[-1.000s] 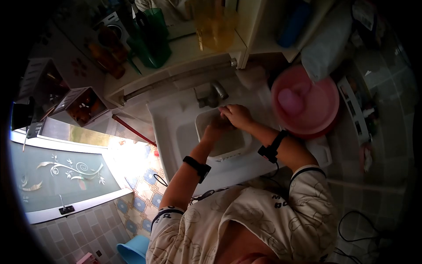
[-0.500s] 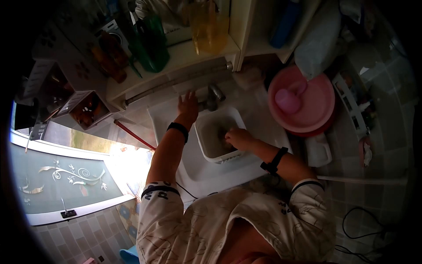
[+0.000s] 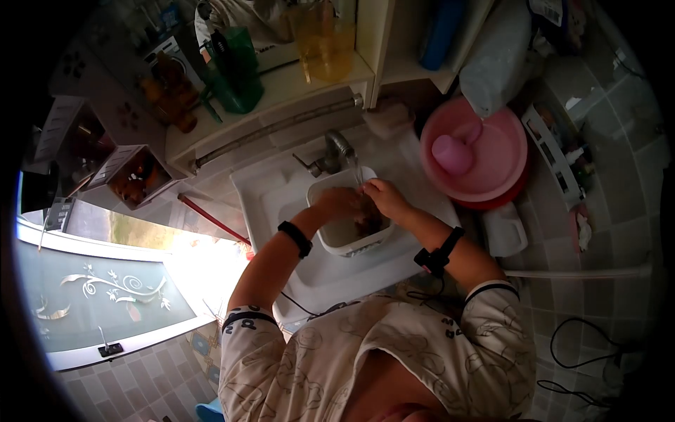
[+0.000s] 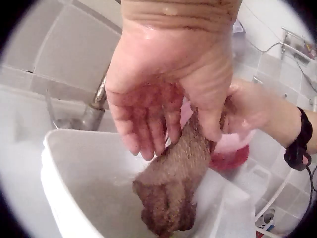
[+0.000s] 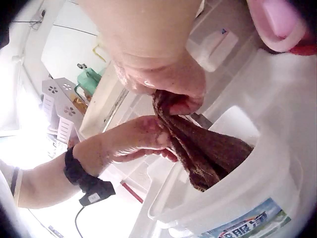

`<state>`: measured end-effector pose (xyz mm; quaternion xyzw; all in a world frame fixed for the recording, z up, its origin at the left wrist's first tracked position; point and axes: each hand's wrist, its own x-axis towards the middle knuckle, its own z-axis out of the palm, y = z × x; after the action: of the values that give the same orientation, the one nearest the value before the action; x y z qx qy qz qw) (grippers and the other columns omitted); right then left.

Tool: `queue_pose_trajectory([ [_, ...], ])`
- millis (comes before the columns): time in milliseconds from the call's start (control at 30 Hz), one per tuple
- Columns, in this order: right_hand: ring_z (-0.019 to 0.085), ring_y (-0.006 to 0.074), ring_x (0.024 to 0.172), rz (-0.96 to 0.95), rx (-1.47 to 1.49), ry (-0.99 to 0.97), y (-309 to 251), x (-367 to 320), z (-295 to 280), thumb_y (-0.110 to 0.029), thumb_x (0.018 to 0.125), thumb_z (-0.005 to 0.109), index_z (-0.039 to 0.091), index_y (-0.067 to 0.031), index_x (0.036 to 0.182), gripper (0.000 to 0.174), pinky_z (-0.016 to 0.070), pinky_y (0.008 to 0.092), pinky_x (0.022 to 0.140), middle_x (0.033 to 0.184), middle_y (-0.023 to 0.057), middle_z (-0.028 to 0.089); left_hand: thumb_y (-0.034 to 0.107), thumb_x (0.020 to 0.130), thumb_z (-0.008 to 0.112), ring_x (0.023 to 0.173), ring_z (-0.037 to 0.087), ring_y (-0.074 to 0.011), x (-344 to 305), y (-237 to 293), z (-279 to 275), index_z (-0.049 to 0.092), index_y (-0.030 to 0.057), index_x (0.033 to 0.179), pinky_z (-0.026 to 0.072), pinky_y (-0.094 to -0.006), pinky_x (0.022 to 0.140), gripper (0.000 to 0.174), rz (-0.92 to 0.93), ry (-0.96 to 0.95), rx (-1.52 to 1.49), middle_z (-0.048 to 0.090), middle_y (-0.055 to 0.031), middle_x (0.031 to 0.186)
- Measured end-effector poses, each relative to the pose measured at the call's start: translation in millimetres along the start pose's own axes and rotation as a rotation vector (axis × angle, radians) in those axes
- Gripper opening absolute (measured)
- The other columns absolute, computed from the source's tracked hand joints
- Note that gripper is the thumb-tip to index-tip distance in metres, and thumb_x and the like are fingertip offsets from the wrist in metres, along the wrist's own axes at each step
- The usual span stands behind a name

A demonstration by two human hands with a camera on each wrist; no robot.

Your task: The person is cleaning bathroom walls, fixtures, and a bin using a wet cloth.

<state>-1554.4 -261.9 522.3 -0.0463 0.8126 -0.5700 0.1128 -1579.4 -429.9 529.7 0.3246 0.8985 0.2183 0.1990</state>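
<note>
A wet brown cloth (image 4: 176, 173) hangs into a white plastic tub (image 3: 346, 249) that stands in the sink (image 3: 309, 281). My right hand (image 5: 168, 82) grips the bunched top of the cloth above the rim. Beside it, my left hand (image 4: 163, 94) has its fingers extended along the cloth, with the thumb against it on the other side. From the metal faucet (image 3: 339, 146) just behind the hands, water runs down into the tub. Part of the cloth's lower end is hidden inside the tub in the right wrist view.
Right of the sink, a pink basin (image 3: 485, 186) holds a pink scoop (image 3: 452, 155). A white jug (image 3: 505, 232) lies below it. On the shelf behind stand a green pitcher (image 3: 239, 77) and a yellow pitcher (image 3: 327, 53). A red pole (image 3: 211, 219) leans at the sink's left.
Half a second ago my left hand was at the faucet handle; now it is back over the tub beside the right hand. Water now runs, and the cloth has been raised partly out.
</note>
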Motion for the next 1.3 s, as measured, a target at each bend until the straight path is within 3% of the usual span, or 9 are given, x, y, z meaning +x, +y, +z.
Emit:
queue_pose_trajectory([
  [100,0.057,0.0193,0.071,-0.012,0.128,0.022,-6.2,-2.8,-3.7,-0.024,0.085,0.05,0.06,0.0001,0.083,0.027,0.0438,0.0313,0.067,0.08,0.0112,0.062,0.04,0.07,0.059,0.087,0.058,-0.0299,4.9,9.4,0.9,0.059,0.0096,0.096,0.045,-0.0366,0.076,0.04,-0.091,-0.157,0.099,0.062,-0.0116,0.091],
  [300,0.058,0.03,0.08,-0.119,-0.696,-0.066,-24.1,-15.5,-24.6,-0.022,0.07,0.064,0.06,-0.0044,0.084,0.023,0.0452,0.0387,0.07,0.083,0.0141,0.061,0.024,0.08,0.05,0.082,0.058,-0.0319,-8.3,10.4,-28.1,0.057,0.0057,0.096,0.0451,-0.0368,0.073,0.026,-0.148,0.133,-0.064,0.061,-0.0142,0.089],
  [367,0.057,0.0343,0.082,-0.165,-0.763,0.075,-24.7,-11.2,-29.6,-0.018,0.066,0.062,0.061,-0.0082,0.085,0.022,0.0451,0.0419,0.071,0.085,0.0144,0.061,0.025,0.08,0.051,0.086,0.057,-0.0317,-12.2,6.4,-38.5,0.057,0.0032,0.094,0.045,-0.0379,0.075,0.027,0.093,0.229,-0.152,0.06,-0.0175,0.089],
  [567,0.059,0.0309,0.077,-0.113,-0.476,0.133,-72.0,-15.5,-50.2,-0.021,0.07,0.061,0.061,-0.0077,0.085,0.02,0.0453,0.0387,0.067,0.079,0.0117,0.062,0.022,0.081,0.055,0.08,0.055,-0.0179,-32.7,33.6,-92.6,0.056,0.006,0.096,0.044,-0.0311,0.071,0.022,-0.118,0.26,-0.762,0.059,-0.0095,0.086],
  [767,0.06,0.0301,0.073,-0.154,-0.429,0.267,-58.5,-9.8,-39.7,-0.028,0.076,0.059,0.062,-0.0066,0.081,0.022,0.0456,0.0384,0.064,0.077,0.0116,0.063,0.024,0.076,0.06,0.083,0.06,-0.0237,-23.2,11.4,-85.6,0.056,0.0011,0.101,0.0476,-0.0343,0.074,0.035,-0.186,0.201,-0.564,0.061,-0.0147,0.088],
  [933,0.059,0.0326,0.081,-0.147,-1.013,-0.44,39.8,18.2,14.3,-0.024,0.08,0.052,0.063,-0.0062,0.087,0.022,0.0469,0.0396,0.071,0.085,0.0141,0.062,0.023,0.079,0.052,0.094,0.057,-0.0299,32.0,-56.3,37.0,0.05,0.0043,0.117,0.0445,-0.037,0.084,0.042,-0.096,-0.327,0.458,0.058,-0.0188,0.103],
  [1000,0.059,0.0326,0.086,-0.221,-1.05,-0.521,94.4,26.3,40.8,-0.022,0.08,0.051,0.064,-0.007,0.09,0.023,0.0466,0.0391,0.074,0.09,0.0144,0.062,0.025,0.08,0.05,0.107,0.051,-0.029,61.9,-172.6,187.4,0.049,0.0052,0.12,0.036,-0.0369,0.094,0.044,0.178,0.071,0.152,0.054,-0.0176,0.113],
  [1067,0.057,0.0316,0.093,-0.088,-1.074,-0.732,154.8,43.2,61.8,-0.024,0.081,0.049,0.063,-0.0065,0.097,0.027,0.0454,0.039,0.078,0.099,0.0156,0.061,0.027,0.08,0.05,0.115,0.044,-0.0279,19.8,-61.3,100.0,0.052,0.0057,0.117,0.0282,-0.035,0.1,0.043,-0.234,-0.317,0.159,0.049,-0.0174,0.12],
  [1300,0.058,0.0304,0.094,0.018,-1.038,-0.751,55.7,16.2,27.3,-0.023,0.079,0.05,0.063,-0.0149,0.099,0.025,0.0448,0.0395,0.078,0.099,0.0101,0.062,0.03,0.077,0.055,0.097,0.055,-0.0263,11.6,-27.9,10.4,0.058,0.0082,0.108,0.0419,-0.0347,0.083,0.038,-0.049,-0.267,0.171,0.058,-0.013,0.108],
])
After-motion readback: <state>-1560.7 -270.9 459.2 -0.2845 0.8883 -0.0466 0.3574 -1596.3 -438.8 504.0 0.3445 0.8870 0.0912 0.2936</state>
